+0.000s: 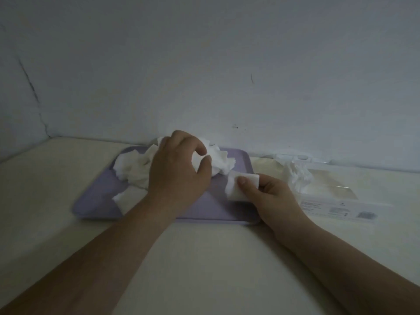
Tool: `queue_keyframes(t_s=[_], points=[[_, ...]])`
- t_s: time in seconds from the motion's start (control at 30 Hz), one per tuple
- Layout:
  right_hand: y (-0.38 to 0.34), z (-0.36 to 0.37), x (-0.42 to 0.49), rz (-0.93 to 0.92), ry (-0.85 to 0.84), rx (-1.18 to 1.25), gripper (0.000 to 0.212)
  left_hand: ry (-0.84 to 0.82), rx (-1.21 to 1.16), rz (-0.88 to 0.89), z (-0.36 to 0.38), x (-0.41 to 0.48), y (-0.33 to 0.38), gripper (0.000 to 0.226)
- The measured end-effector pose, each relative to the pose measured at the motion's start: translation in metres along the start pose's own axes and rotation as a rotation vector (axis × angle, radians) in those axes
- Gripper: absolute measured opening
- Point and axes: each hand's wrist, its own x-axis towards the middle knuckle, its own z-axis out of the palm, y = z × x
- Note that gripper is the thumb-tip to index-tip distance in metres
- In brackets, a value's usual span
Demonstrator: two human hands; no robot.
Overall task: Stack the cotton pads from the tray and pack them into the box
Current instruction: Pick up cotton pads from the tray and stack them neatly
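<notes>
left hand [179, 169] pinches fluffy cotton pads [218, 160]; right hand [270, 196] grips flat stack [238, 187].

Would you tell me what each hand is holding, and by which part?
The right hand holds a small stack of pads by its right edge, thumb on top. The left hand pinches a loose pad on the pile.

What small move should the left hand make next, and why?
Probably: the left hand lifts the pad it pinches from the pile on the tray and lays it on the stack that the right hand holds. The stack looks thin and many pads lie loose, so packing the box seems early.
</notes>
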Motion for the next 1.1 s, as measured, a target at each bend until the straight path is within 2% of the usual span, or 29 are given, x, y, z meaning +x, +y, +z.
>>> queue_keyframes(t_s=[0.03,0.1,0.17,0.23,0.3,0.4,0.5,0.6,0.67,0.73,0.8,0.9,1.0,1.1], points=[[0.001,0.0,-0.001,0.002,-0.003,-0.009,0.019,0.023,0.129,0.025,-0.007,0.004,-0.006,0.014],[0.001,-0.001,-0.001,-0.001,-0.008,-0.005,0.017,-0.096,0.293,-0.071,-0.013,0.005,-0.02,0.025],[0.0,-0.002,-0.003,-0.019,-0.007,-0.007,0.013,-0.281,0.316,-0.179,-0.01,0.001,-0.033,0.034],[-0.001,-0.003,-0.005,-0.062,0.0,-0.062,0.01,-0.351,0.248,-0.146,-0.008,-0.006,-0.038,0.036],[-0.003,-0.002,-0.008,-0.105,0.01,-0.197,0.014,-0.333,0.169,-0.062,-0.005,-0.01,-0.036,0.035],[-0.009,0.002,-0.011,-0.137,-0.013,-0.356,0.02,-0.221,0.046,-0.008,-0.003,-0.011,-0.023,0.033],[-0.009,0.002,-0.012,-0.165,-0.003,-0.4,0.041,-0.195,-0.006,0.013,0.001,-0.014,-0.018,0.04],[-0.007,0.002,-0.012,-0.244,-0.008,-0.524,0.05,-0.396,0.13,-0.027,0.002,-0.017,-0.015,0.052],[-0.004,0.005,-0.012,-0.3,-0.023,-0.615,0.046,-0.522,0.179,-0.069,0.003,-0.019,-0.014,0.055],[0.0,0.007,-0.01,-0.345,-0.049,-0.681,0.042,-0.583,0.229,-0.067,0.002,-0.02,-0.014,0.068],[0.002,0.007,-0.01,-0.355,-0.063,-0.692,0.046,-0.561,0.265,-0.075,-0.002,-0.02,-0.016,0.077],[0.0,0.004,-0.01,-0.313,-0.065,-0.687,0.062,-0.453,0.26,-0.116,-0.005,-0.016,-0.018,0.073],[-0.003,0.004,-0.011,-0.243,-0.037,-0.644,0.067,-0.366,0.136,-0.111,-0.001,-0.015,-0.018,0.057],[-0.008,0.002,-0.012,-0.181,0.031,-0.549,0.06,-0.333,-0.002,-0.073,-0.001,-0.013,-0.015,0.035]])
